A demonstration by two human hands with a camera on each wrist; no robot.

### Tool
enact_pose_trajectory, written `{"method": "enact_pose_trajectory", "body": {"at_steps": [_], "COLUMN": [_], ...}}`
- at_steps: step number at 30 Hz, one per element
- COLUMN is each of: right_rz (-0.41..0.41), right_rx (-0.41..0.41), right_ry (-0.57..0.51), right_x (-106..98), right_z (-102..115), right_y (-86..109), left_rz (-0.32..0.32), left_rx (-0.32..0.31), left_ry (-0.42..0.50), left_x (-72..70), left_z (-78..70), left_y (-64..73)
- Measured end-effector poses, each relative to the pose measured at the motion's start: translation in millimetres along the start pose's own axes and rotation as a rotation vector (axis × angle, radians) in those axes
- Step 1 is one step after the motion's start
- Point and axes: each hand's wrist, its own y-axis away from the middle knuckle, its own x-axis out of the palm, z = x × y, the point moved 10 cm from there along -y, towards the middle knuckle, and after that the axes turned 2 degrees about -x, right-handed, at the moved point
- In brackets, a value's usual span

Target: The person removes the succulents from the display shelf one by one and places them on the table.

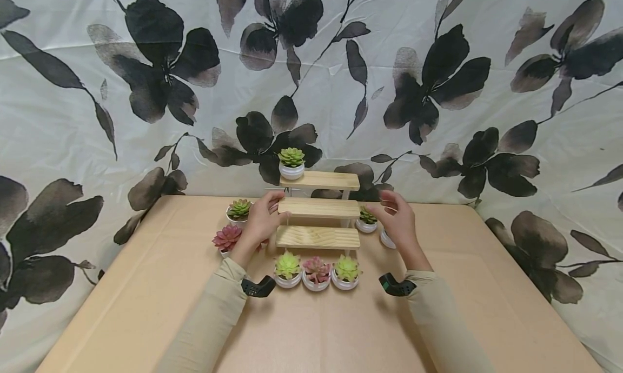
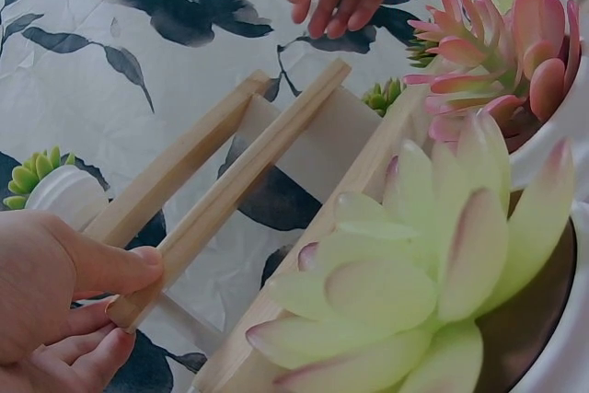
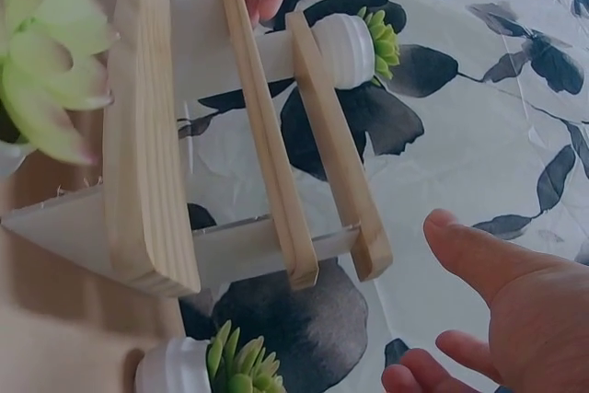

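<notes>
A three-tier plant stand with a wooden top shelf (image 1: 323, 180), middle shelf (image 1: 318, 207) and bottom shelf (image 1: 318, 237) stands on the table. My left hand (image 1: 263, 220) pinches the left end of the middle shelf, thumb above and fingers beneath, as the left wrist view shows. Beside the stand's right end, my right hand (image 1: 400, 224) is held apart from the shelves, thumb and fingers spread around nothing. One green potted succulent (image 1: 292, 158) sits at the left end of the top shelf. Clear side panels (image 3: 241, 248) support the planks.
Three potted succulents line the front: light green (image 1: 287, 266), pink (image 1: 316, 270) and another light green (image 1: 346, 268). Left of the stand are a green succulent (image 1: 239, 209) and a pink one (image 1: 226, 237). A green succulent (image 1: 366, 219) and a white pot (image 1: 387, 240) stand right. Floral cloth (image 1: 350, 92) hangs behind.
</notes>
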Motion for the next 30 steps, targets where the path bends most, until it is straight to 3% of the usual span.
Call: {"method": "enact_pose_trajectory", "body": {"at_steps": [30], "right_rz": [0.078], "right_rx": [-0.062], "right_ry": [-0.081], "right_x": [30], "right_z": [24], "right_y": [-4.4], "left_rz": [-0.017], "left_rx": [0.020], "left_ry": [0.007], "left_x": [1.1], "left_z": [-1.0], "left_y": [-2.3]}}
